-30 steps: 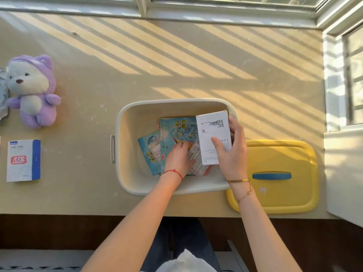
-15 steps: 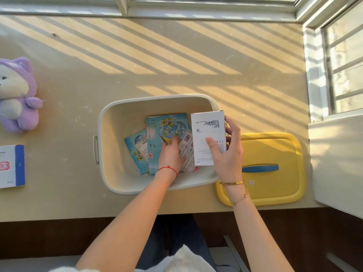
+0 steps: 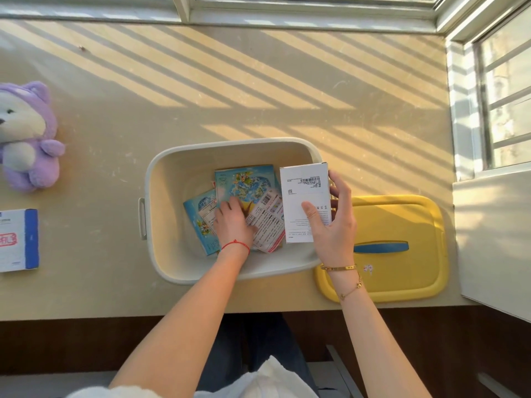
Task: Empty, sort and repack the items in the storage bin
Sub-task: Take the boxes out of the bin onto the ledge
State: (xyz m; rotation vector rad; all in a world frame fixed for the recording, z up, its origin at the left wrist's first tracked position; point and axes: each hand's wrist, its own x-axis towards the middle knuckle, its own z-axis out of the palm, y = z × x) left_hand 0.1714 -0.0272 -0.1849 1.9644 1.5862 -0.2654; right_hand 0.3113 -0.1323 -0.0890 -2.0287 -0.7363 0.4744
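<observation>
A cream storage bin (image 3: 161, 179) stands at the table's near edge. Inside lie several blue picture packets (image 3: 244, 182) and a white-and-red printed packet (image 3: 268, 222). My left hand (image 3: 234, 225) rests palm-down on those packets inside the bin, fingers spread over them. My right hand (image 3: 334, 225) holds a white box (image 3: 304, 193) with a barcode, upright over the bin's right side, thumb on its face and fingers behind its right edge.
The bin's yellow lid (image 3: 402, 219) with a blue handle lies on the table right of the bin. A purple plush bear (image 3: 28, 139) and a blue-and-white box (image 3: 18, 239) lie at the far left. A white sill ledge (image 3: 494, 234) borders the right.
The camera view has shifted, so everything sits lower and further right in frame. My left hand has slid slightly over the packets. The white box stays in my right hand.
</observation>
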